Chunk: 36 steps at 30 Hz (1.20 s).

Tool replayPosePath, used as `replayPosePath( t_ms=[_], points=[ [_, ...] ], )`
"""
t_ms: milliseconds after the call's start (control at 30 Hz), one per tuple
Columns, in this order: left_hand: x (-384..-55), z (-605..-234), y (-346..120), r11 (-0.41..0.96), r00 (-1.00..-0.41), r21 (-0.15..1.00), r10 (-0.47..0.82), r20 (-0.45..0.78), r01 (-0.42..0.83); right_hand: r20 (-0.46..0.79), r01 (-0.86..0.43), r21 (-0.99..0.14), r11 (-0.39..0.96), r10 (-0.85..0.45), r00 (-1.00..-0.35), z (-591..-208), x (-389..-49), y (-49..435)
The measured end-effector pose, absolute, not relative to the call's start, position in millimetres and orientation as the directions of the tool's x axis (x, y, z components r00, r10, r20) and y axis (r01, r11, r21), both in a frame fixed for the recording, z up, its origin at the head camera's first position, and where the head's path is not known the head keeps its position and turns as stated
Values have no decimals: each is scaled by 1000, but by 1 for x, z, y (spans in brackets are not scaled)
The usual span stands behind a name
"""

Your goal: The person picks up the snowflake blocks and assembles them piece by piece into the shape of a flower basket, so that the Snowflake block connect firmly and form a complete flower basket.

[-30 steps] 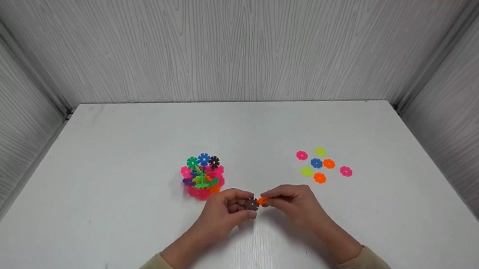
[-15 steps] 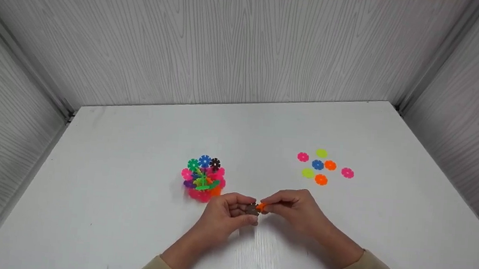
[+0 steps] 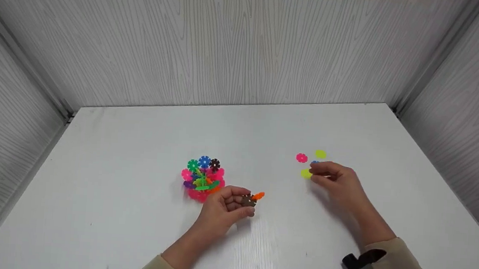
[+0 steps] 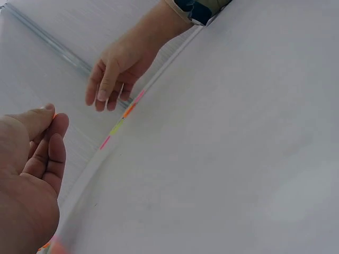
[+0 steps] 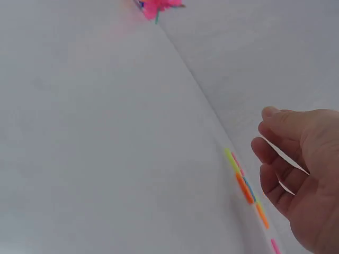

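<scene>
My left hand [image 3: 222,209] pinches a dark brown notched snowflake disc [image 3: 248,201] between fingers and thumb. An orange disc [image 3: 259,196] is slotted into its right side and sticks out at an angle. To the right, my right hand [image 3: 339,183] hovers over loose discs with fingers loosely bent and nothing held, as the right wrist view also shows. Near its fingertips lie a yellow disc [image 3: 306,173] and a partly covered blue disc [image 3: 314,162]. Other loose discs are hidden behind this hand in the head view. In the left wrist view, the left hand [image 4: 32,169] mostly hides its pieces.
Just beyond my left hand stands a cluster of many-coloured joined discs [image 3: 202,178], pink around its base. A pink disc [image 3: 301,158] and another yellow disc [image 3: 320,154] lie flat at the right. The white table [image 3: 146,140] meets wood-grain panels at the back and sides.
My right hand has let go of the orange disc and moved right and away from me to the loose discs. The left hand keeps the brown disc with the orange one attached.
</scene>
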<state>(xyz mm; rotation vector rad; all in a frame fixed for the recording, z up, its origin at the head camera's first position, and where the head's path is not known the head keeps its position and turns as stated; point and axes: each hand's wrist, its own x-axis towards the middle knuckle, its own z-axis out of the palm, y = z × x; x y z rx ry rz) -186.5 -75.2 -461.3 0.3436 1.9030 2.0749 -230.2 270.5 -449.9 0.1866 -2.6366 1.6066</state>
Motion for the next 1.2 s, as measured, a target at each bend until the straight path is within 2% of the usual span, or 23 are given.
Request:
replayPosePath(
  t_ms=[100, 333, 667, 867, 1033, 1200],
  points=[
    [-186, -461, -75, -60, -927, 996, 373, -32, -59, 75, -85, -846, 527, -41, -996, -455, -235, 289],
    [-185, -459, -76, -64, -928, 996, 371, -33, -61, 1, -45, -787, 616, -71, -997, -460, -235, 298],
    [-186, -459, -76, -102, -924, 993, 381, -13, -56, 19, -64, -772, 632, -77, -997, -458, -230, 285],
    [-185, -459, -76, -112, -920, 992, 393, -5, -53, -33, -41, -859, 510, -135, -990, -450, -220, 250],
    [-185, -459, -76, -104, -915, 993, 404, -2, -48, 9, -115, -920, 376, -273, -962, -443, -210, 217],
    [-186, -461, -76, -91, -915, 996, 403, 21, -17, 30, -110, -972, 208, -351, -936, -439, -202, 200]
  ],
)
